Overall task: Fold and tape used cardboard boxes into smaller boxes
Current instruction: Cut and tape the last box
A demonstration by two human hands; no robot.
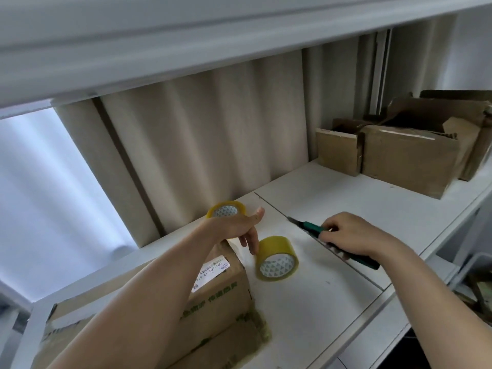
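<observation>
The right hand (348, 235) is curled round the green handle of a utility knife (332, 239), its blade end pointing up and left, low over the white shelf (346, 198). Whether the knife rests on the shelf or hangs just above it cannot be told. The left hand (239, 226) holds nothing: thumb out, fingers loosely hanging over the far corner of a used cardboard box (213, 296) with a white shipping label, which lies at the near left of the shelf. Just beside those fingers a roll of yellowish packing tape (277, 258) lies on its side; a second roll (226, 209) sits behind the hand. More worn cardboard boxes (399, 153) stand well apart at the far right.

This looks like the tool-gathering stage: knife in hand, the labelled box neither cut nor taped. The next move probably calls for steadying the box with the free hand and bringing the blade to a seam, keeping fingers off the cutting line.
</observation>
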